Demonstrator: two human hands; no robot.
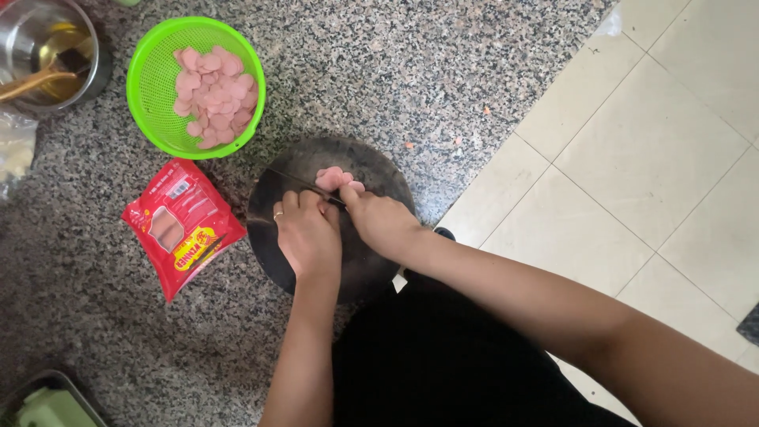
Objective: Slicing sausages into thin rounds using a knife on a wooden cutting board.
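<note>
A round dark cutting board [273, 237] lies on the speckled granite surface. My left hand [307, 236], with a ring on one finger, rests on the board with its fingers curled over a pink sausage that is mostly hidden. My right hand [382, 223] grips the handle of a thin knife [304, 185], whose blade runs slantwise to the upper left, just past my left fingertips. Several pink sausage slices [333, 177] lie on the board beyond the blade.
A green plastic strainer [150, 87] holding several pink slices sits up-left of the board. A red sausage packet [183, 225] lies to the board's left. A steel pot [32, 35] with a wooden utensil is at the top left, a metal tray [47, 399] at the bottom left. Pale floor tiles [648, 158] lie to the right.
</note>
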